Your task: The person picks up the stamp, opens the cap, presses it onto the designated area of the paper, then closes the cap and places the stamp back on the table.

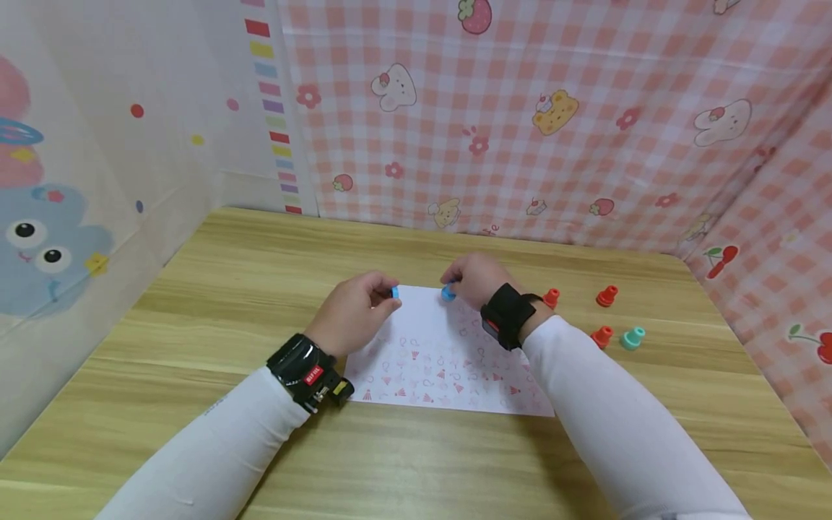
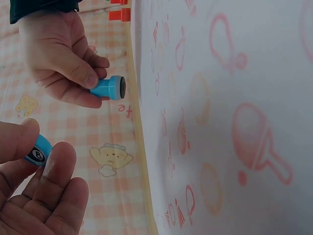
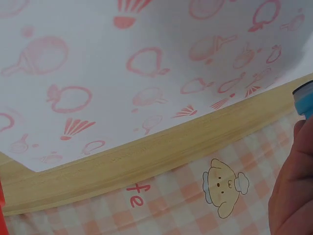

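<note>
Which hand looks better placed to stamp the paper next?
Probably the right hand: it pinches the blue stamp, whose bare dark face points toward the paper. The left hand holds what looks like a blue cap.

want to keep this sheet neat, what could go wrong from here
The small blue plastic stamp in the right hand has its dark face uncovered, so it might leave a stray mark on the white paper sheet with red and pink prints. The small blue cap-like piece pinched in the left hand could slip. The white right sleeve seems near the red plastic stamps and might knock them.
</note>
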`<action>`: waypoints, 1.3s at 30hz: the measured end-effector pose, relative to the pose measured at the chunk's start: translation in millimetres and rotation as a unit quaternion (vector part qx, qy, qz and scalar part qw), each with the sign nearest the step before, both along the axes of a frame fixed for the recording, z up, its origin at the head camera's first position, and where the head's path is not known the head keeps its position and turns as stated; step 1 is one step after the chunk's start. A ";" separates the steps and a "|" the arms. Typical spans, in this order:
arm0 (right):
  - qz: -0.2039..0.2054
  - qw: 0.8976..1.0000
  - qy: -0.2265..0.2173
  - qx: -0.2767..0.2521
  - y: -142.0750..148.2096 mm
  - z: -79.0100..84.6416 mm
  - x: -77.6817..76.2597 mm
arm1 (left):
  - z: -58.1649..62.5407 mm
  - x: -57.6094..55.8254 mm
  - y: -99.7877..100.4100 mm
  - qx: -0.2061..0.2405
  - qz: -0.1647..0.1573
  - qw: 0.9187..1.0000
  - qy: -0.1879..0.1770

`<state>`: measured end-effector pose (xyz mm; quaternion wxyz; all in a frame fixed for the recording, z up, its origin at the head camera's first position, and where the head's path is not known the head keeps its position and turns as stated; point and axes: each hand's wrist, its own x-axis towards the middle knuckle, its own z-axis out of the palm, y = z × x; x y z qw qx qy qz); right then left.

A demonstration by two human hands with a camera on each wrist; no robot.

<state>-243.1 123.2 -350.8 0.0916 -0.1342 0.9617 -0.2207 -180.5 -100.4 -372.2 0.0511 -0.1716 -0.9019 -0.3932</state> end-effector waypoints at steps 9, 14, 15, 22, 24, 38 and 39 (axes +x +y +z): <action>-0.002 1.000 -0.006 0.016 -4.8 -1.7 -1.8 | 0.1 -0.1 0.8 0.001 -0.005 1.000 0.006; 0.003 1.000 -0.009 0.022 -5.3 -2.5 -3.6 | 0.9 0.6 0.6 -0.002 -0.007 1.000 0.002; 0.003 1.000 -0.011 0.022 -5.3 -2.7 -3.9 | 0.9 0.7 0.6 -0.003 -0.008 1.000 0.002; -0.003 1.000 -0.019 0.024 -4.8 -3.8 -4.4 | 0.5 0.4 1.3 -0.005 -0.003 1.000 0.005; -0.003 0.999 -0.018 0.027 -4.8 -5.1 -4.8 | -0.3 0.2 1.2 -0.005 -0.003 1.000 0.004; -0.001 0.999 -0.005 0.041 -6.6 -10.5 -7.0 | -1.7 -0.5 1.0 -0.009 -0.007 1.000 0.006; 0.000 0.999 -0.005 0.042 -6.6 -10.5 -7.0 | -1.9 -0.6 0.9 -0.009 -0.006 1.000 0.007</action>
